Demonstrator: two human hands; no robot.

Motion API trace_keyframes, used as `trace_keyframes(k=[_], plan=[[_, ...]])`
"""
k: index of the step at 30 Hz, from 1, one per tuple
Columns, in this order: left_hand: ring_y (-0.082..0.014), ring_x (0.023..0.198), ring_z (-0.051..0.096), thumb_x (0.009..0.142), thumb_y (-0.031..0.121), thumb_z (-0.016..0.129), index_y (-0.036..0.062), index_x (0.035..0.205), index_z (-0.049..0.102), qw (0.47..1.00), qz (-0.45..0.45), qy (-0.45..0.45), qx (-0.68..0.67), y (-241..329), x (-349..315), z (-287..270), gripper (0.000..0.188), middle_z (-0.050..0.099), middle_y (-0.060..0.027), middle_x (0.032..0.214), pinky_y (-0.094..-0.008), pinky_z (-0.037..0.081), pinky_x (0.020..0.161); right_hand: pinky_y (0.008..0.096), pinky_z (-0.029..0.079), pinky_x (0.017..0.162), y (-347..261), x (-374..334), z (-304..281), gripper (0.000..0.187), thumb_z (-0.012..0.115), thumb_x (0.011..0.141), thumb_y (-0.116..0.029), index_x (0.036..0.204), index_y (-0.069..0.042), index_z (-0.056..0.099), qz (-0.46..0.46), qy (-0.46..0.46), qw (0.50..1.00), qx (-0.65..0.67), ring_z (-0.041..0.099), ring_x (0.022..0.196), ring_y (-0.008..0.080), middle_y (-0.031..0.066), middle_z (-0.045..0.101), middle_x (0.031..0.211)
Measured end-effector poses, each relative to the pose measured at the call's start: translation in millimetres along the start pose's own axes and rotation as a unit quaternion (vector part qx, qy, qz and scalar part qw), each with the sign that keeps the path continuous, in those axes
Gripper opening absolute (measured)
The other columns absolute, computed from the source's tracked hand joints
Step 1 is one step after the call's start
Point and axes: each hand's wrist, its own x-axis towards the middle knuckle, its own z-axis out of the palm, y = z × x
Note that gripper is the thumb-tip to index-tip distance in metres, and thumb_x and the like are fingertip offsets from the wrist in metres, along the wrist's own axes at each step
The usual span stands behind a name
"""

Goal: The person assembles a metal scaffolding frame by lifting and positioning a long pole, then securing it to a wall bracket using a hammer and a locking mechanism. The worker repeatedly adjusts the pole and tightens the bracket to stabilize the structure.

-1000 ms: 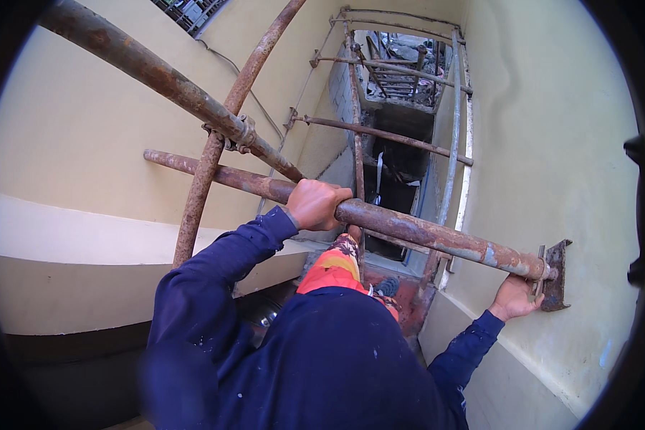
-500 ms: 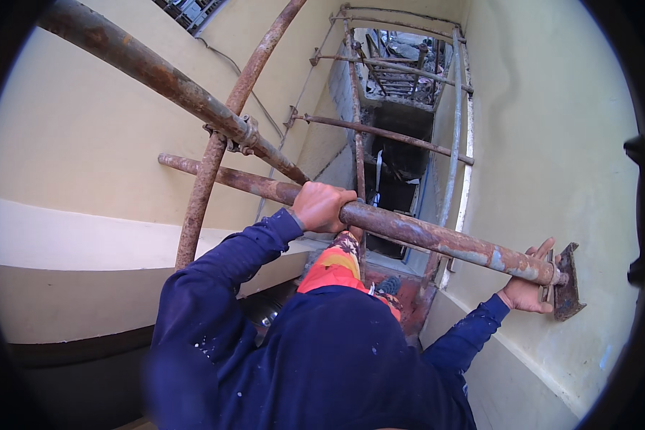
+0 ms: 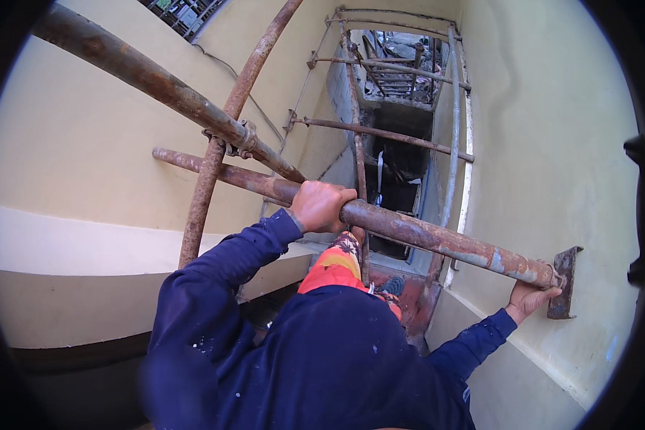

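A rusty scaffold pipe (image 3: 437, 236) runs across in front of me toward the right wall. My left hand (image 3: 321, 206) is wrapped round its middle from above. At the pipe's right end sits a screw jack with a rusty channel-shaped base plate (image 3: 566, 283), close to the wall; I cannot tell whether it touches. My right hand (image 3: 529, 298) holds the jack from below, its fingers curled at the collar beside the plate and partly hidden by the pipe. The pipe's far left end passes behind a slanting rusty upright (image 3: 211, 175).
A thick rusty tube (image 3: 143, 82) slants down from the upper left, joined to the upright by a clamp (image 3: 244, 138). Ahead stands a scaffold frame with crossbars (image 3: 387, 136) above a dark, deep opening (image 3: 398, 179). Cream walls (image 3: 545, 179) close in on both sides; a pale ledge (image 3: 86, 244) lies left.
My right hand's spread fingers have drawn in round the jack. The base plate has turned and now shows its face more broadly. My left hand keeps its grip on the pipe.
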Motion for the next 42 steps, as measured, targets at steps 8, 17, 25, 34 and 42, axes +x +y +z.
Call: trace_keyframes(k=[8, 17, 25, 34, 42], plan=[[-0.0317, 0.078, 0.071, 0.068, 0.027, 0.079, 0.0146, 0.092, 0.066, 0.999, 0.013, 0.034, -0.005, -2, 1, 1, 0.03, 0.07, -0.0072, 0.083, -0.045, 0.055, 0.065, 0.0424, 0.043, 0.099, -56, -15, 28, 0.073, 0.057, 0.093, -0.07, 0.142, -0.015, 0.051, 0.142, -0.038, 0.989, -0.029, 0.049, 0.128, 0.0229, 0.007, 0.055, 0.138], [-0.03, 0.08, 0.07, 0.066, 0.022, 0.08, 0.0148, 0.091, 0.067, 0.999, -0.009, 0.025, 0.037, 13, -2, 1, 0.029, 0.07, -0.0071, 0.085, -0.0428, 0.053, 0.068, 0.0195, 0.026, 0.035, -66, -31, 74, 0.048, 0.064, 0.094, -0.059, 0.087, -0.012, 0.063, 0.2, 0.129, 0.897, -0.371, 0.043, 0.042, 0.0048, -0.0015, 0.05, 0.056], [-0.0309, 0.085, 0.07, 0.066, 0.021, 0.081, 0.0151, 0.098, 0.07, 0.999, -0.031, 0.014, 0.033, 13, 1, 0, 0.035, 0.071, -0.0072, 0.09, -0.0429, 0.054, 0.074, 0.0209, 0.025, 0.038, -83, -41, 52, 0.03, 0.065, 0.099, -0.035, 0.109, -0.007, 0.063, 0.196, 0.063, 0.93, -0.304, 0.039, 0.052, 0.0047, -0.003, 0.053, 0.074], [-0.0321, 0.085, 0.071, 0.065, 0.021, 0.081, 0.0142, 0.099, 0.071, 1.0, -0.027, 0.012, 0.01, 15, 3, -1, 0.036, 0.072, -0.009, 0.089, -0.0429, 0.055, 0.073, 0.0383, 0.05, 0.078, -34, -53, 31, 0.067, 0.051, 0.095, -0.06, 0.139, -0.009, 0.057, 0.103, 0.04, 0.992, 0.059, 0.058, 0.083, 0.0136, 0.0012, 0.064, 0.094], [-0.0353, 0.085, 0.07, 0.065, 0.021, 0.08, 0.0125, 0.096, 0.069, 0.999, -0.034, 0.006, 0.012, 15, -5, 3, 0.035, 0.072, -0.0101, 0.09, -0.0449, 0.055, 0.073, 0.0569, 0.044, 0.104, 12, -30, 99, 0.072, 0.06, 0.08, -0.065, 0.121, -0.006, 0.063, 0.027, 0.036, 0.934, 0.354, 0.064, 0.112, 0.0289, 0.0102, 0.07, 0.117]])
